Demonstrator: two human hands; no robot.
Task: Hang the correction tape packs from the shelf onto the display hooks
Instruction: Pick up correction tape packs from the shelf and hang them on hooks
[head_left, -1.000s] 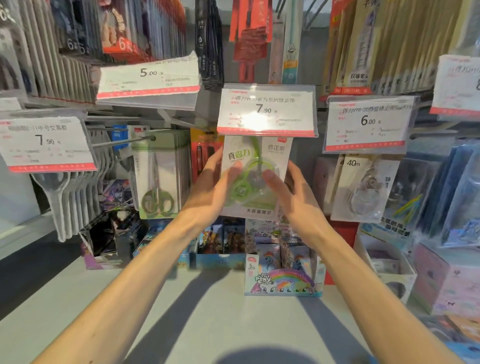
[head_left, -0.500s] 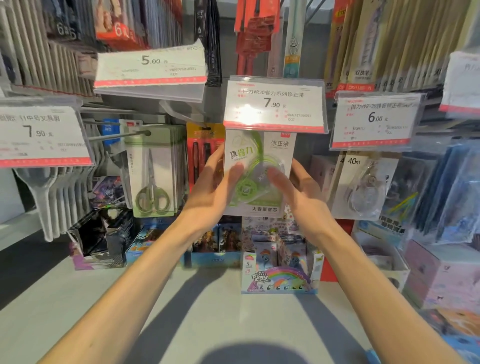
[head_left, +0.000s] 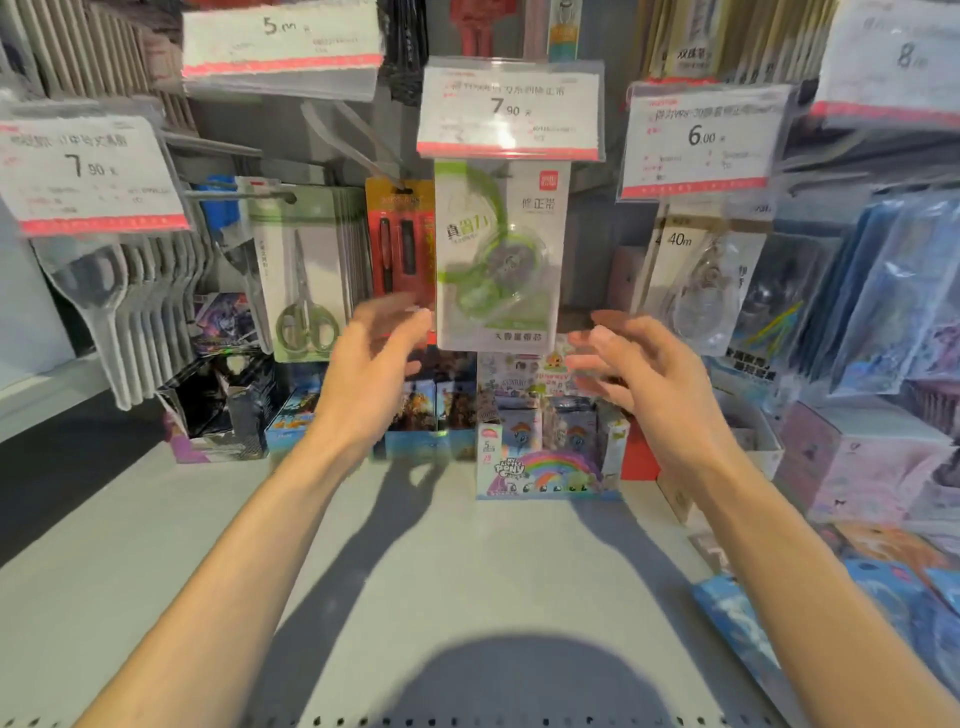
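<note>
A green-and-white correction tape pack (head_left: 497, 254) hangs on its own from a display hook, just under the 7.90 price tag (head_left: 510, 109). My left hand (head_left: 375, 364) is below and left of the pack, fingers loosely spread, holding nothing. On the other side, my right hand (head_left: 641, 371) hovers below and right of it, also with relaxed fingers and nothing in it. Both hands are blurred. Another correction tape pack (head_left: 698, 280), clear and marked 40m, hangs under the 6.00 tag (head_left: 701, 140).
Scissors packs (head_left: 304, 275) hang to the left, a red pen pack (head_left: 400, 244) beside the green pack. Boxes of card packs, including a rainbow pony box (head_left: 545, 462), line the back of the grey shelf (head_left: 415, 571). More boxes and blue packets crowd the right side.
Both hands have let go of the green correction tape pack and drawn back down and apart. The pack now hangs free on the hook.
</note>
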